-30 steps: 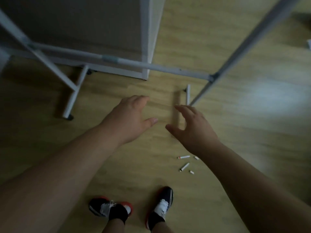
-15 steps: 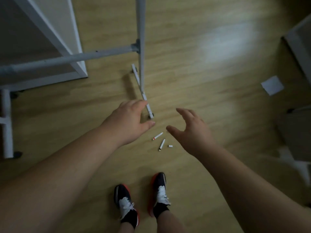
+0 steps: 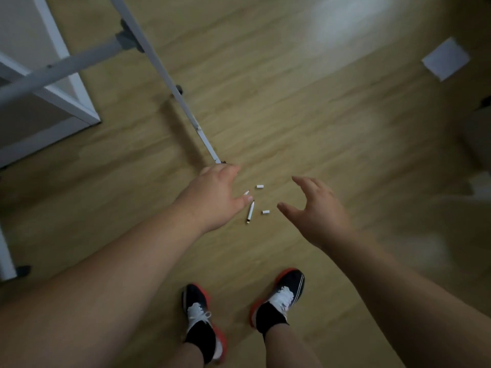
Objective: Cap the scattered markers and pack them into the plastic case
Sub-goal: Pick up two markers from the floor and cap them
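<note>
Both hands now reach lower; left hand (image 3: 212, 197) and right hand (image 3: 316, 211) fingers released (empty), white uncapped plastic marker (image 3: 250, 212) between them, pickup near.

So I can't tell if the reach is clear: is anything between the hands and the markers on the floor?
Nothing visible. The black-tipped marker and two loose caps lie on bare floor between the left hand and the right hand. The left hand partly hides a red-tipped marker.

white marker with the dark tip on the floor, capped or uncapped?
Uncapped. The white marker with the dark tip lies flat on the wooden floor with its tip bare; two small white caps lie loose beside it.
</note>
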`<act>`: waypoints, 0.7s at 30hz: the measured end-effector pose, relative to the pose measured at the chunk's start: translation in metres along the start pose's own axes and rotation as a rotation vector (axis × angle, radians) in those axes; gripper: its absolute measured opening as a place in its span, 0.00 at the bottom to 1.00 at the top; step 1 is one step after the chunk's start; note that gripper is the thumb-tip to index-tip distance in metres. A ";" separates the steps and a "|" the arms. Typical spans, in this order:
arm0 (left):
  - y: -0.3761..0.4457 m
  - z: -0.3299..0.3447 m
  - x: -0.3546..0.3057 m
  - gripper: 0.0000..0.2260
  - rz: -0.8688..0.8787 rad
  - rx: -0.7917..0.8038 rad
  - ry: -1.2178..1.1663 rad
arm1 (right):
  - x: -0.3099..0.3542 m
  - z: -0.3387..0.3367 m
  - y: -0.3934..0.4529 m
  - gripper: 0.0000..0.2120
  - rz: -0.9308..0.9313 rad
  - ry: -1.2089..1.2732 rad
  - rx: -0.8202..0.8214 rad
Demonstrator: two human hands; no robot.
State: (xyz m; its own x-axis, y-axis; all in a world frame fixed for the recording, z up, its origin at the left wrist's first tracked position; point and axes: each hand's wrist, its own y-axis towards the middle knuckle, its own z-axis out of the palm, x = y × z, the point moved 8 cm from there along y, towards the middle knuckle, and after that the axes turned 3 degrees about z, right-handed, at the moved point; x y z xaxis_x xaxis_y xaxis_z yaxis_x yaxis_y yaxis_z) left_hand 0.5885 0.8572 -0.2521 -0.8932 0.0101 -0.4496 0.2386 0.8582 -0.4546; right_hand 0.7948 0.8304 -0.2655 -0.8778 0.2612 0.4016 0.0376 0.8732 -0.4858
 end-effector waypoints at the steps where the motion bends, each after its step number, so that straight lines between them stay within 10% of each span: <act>1: 0.007 0.011 0.000 0.32 -0.002 0.015 0.006 | -0.009 0.005 0.005 0.34 0.007 0.004 0.004; 21: 0.128 0.282 0.145 0.26 -0.066 0.340 0.106 | -0.138 0.275 0.099 0.32 0.339 0.216 0.063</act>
State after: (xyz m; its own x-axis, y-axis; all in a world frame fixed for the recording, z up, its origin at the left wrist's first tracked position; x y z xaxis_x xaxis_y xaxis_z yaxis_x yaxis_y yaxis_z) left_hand 0.5975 0.8233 -0.5922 -0.9412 0.0292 -0.3366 0.2766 0.6389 -0.7179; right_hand 0.7883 0.7678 -0.5821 -0.7000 0.6163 0.3608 0.2729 0.6977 -0.6624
